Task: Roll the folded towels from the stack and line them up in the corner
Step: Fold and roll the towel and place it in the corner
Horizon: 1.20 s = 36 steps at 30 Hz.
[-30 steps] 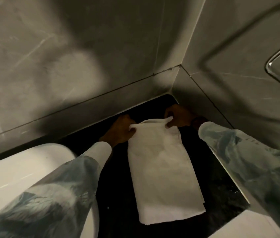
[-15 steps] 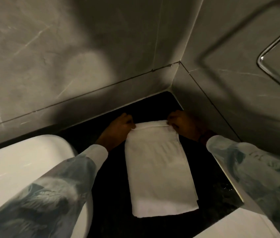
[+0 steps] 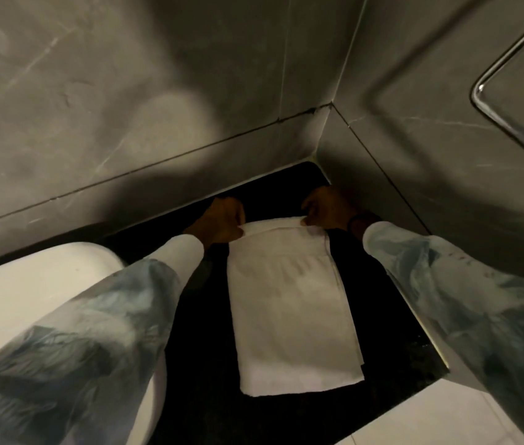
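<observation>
Head view, in the corner where two grey walls meet:
Tabletop (image 3: 196, 374): a black surface running into the corner, bordered by grey marbled wall tiles behind and to the right.
Towel (image 3: 289, 309): one white folded towel lying flat on the black surface, long side running away from the person, far end pointing towards the corner, near end towards the camera. Its far edge is turned up and over into a narrow first fold; the rest lies flat.
Left hand (image 3: 220, 221): at the far left corner of the towel, fingers pinched shut on the turned-over edge, back of the hand up.
Right hand (image 3: 328, 208): at the far right corner of the towel, fingers clenched on the same edge; a dark band sits at the wrist.
Sleeves (image 3: 93, 332): pale cloth with a blue-grey pattern on both arms, reaching in from the lower left and lower right.
Basin (image 3: 29, 293): a white rounded shape at the left, next to the black surface, partly hidden by the left sleeve.
Metal rail (image 3: 507, 65): a bent shiny bar on the right wall, upper right, well apart from the towel.
White surface (image 3: 430, 419): a pale area at the lower right, beyond the near edge of the black surface.
Light: dim, with dark shadows on both walls.
</observation>
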{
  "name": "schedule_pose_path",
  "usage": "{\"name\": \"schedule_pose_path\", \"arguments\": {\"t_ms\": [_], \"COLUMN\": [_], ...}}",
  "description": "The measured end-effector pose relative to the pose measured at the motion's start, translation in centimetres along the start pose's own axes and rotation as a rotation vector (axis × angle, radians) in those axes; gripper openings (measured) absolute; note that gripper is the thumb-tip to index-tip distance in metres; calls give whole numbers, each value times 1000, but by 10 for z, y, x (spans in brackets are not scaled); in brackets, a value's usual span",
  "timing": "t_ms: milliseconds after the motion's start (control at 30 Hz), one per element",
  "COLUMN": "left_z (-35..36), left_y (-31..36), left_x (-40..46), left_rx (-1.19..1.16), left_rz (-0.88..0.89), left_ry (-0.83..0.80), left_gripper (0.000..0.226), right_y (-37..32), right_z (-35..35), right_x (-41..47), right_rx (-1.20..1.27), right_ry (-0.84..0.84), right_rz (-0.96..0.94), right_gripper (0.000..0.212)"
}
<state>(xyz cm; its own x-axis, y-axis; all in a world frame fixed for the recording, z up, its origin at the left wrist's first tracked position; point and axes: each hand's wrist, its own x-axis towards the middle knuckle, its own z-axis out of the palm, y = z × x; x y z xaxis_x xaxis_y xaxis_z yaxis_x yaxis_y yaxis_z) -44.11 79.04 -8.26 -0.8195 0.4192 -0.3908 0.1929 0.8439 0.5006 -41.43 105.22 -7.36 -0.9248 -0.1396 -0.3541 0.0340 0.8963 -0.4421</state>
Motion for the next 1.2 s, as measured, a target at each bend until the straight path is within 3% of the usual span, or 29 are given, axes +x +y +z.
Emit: {"name": "schedule_pose_path", "arguments": {"t_ms": [100,233,300,467,533,733,967,1067,1200], "left_z": [5,7,7,10,15,25,32,37,39], "left_y": [1,3,2,5,3,1,7,10,6], "left_x": [4,7,6,-5,-9,-21,-34,-41,-53], "left_rx": [-41,14,59,146,155,186,279,333,366], "left_rz": [-41,-32,-4,87,131,248,302,322,373], "left_ry": [-31,-54,-75,-62,-40,45,87,82,62], "left_gripper": [32,32,35,36,35,28,25,30,32], "right_y": [1,0,-4,-5,-2,8,0,-1,3], "right_z": [-3,-4,-4,5,5,0,23,37,48], "right_x": [3,-1,-5,-20,-22,-21,-37,-53,-63], "right_rx": [-61,-95,-104,-219,-125,257,-59,-183,-323], "right_ry": [-50,-100,-79,50,27,-44,54,130,164], "right_rz": [-1,2,-23,-151,-124,56,-63,-248,-369], "right_gripper": [29,28,21,27,20,30,23,19,30]}}
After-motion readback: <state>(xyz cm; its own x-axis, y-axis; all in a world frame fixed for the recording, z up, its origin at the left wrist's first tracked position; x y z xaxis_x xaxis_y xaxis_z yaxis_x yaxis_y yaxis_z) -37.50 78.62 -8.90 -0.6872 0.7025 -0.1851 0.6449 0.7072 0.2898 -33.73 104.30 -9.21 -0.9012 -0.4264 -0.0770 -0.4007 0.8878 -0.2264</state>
